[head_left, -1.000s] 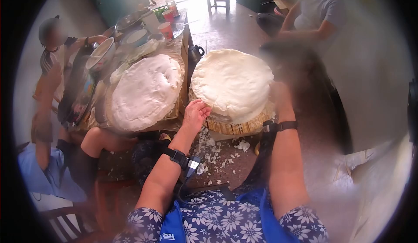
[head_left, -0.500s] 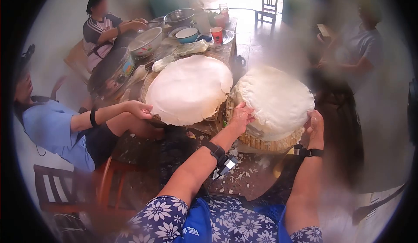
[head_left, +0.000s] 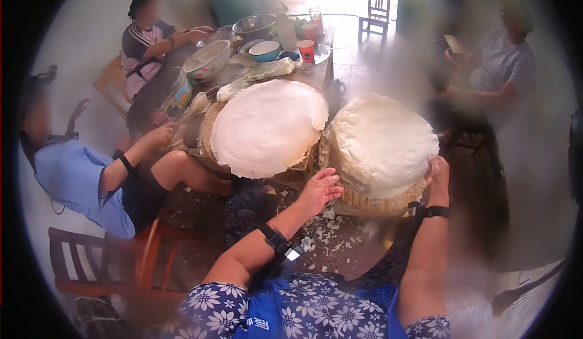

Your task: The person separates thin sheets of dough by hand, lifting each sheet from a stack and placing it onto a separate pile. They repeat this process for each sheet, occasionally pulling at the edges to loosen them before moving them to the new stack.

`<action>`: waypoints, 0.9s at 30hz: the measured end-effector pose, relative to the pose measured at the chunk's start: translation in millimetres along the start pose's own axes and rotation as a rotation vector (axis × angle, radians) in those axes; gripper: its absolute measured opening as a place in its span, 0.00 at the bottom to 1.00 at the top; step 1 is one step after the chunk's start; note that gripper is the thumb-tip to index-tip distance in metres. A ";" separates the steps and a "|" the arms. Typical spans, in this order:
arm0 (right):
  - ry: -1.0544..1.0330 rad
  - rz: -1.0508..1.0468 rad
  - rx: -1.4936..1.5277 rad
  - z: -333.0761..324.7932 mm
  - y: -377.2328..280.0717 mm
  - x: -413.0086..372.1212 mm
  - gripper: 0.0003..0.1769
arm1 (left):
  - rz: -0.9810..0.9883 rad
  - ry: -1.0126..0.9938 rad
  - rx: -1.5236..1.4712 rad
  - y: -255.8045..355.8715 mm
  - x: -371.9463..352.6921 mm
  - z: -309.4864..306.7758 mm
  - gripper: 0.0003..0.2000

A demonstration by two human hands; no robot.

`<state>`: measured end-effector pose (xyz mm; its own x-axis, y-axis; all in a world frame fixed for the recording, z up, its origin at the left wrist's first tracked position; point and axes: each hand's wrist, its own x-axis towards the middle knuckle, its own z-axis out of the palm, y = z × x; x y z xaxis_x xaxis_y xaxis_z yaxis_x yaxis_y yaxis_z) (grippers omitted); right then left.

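**Hands**
- The left hand was released: palm open, fingers spread, holding nothing. It hovered just beside the lower left rim of the tray, apart from it.
- The right hand lay against the right edge of the stack, touching it. Whether it gripped the edge could not be told, because blur covered the fingers.
- Each wrist carried a black strap.

**Stack**
- The stack consisted of round white sheets piled flat on the woven tray.
- It sat directly in front of the person, between the two hands and just right of the bench.
- White scraps lay scattered on the floor below the tray.

**Surroundings**
- A second stack of the same sheets lay on the bench, just left of the first.
- Behind it stood a blue bowl, a larger bowl and a red cup.
- A co-worker in a blue shirt sat at the left, with one hand at the bench edge.
- Another person in a striped shirt sat at the far end.
- A third person in a grey shirt was at the right, blurred.
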<state>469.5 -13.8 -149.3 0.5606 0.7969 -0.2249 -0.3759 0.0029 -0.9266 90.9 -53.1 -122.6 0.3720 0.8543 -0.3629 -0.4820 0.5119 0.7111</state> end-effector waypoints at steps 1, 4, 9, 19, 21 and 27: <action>0.008 0.004 -0.022 -0.4 -1.2 -3.1 0.12 | 0.013 0.012 -0.027 3.7 -10.9 -5.9 0.13; -0.001 -0.010 -0.028 -2.3 8.3 6.4 0.15 | 0.042 0.035 -0.060 18.3 -37.3 -23.6 0.14; -0.098 -0.095 0.078 -4.4 14.0 2.0 0.15 | 0.122 0.074 -0.102 42.7 -67.2 -41.1 0.15; -0.078 -0.063 0.020 -4.2 12.4 0.9 0.11 | 0.189 0.138 -0.161 57.5 -73.3 -54.0 0.12; -0.093 -0.073 0.029 -6.7 16.7 9.3 0.11 | 0.211 0.128 -0.198 59.0 -69.4 -56.2 0.11; -0.083 -0.060 0.014 -7.0 19.0 14.6 0.11 | 0.264 0.188 -0.263 54.1 -68.6 -63.1 0.13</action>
<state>475.7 -6.3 -172.3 0.5197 0.8422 -0.1433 -0.3546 0.0601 -0.9331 -10.7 -78.3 -97.3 0.0687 0.9483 -0.3100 -0.7365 0.2578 0.6254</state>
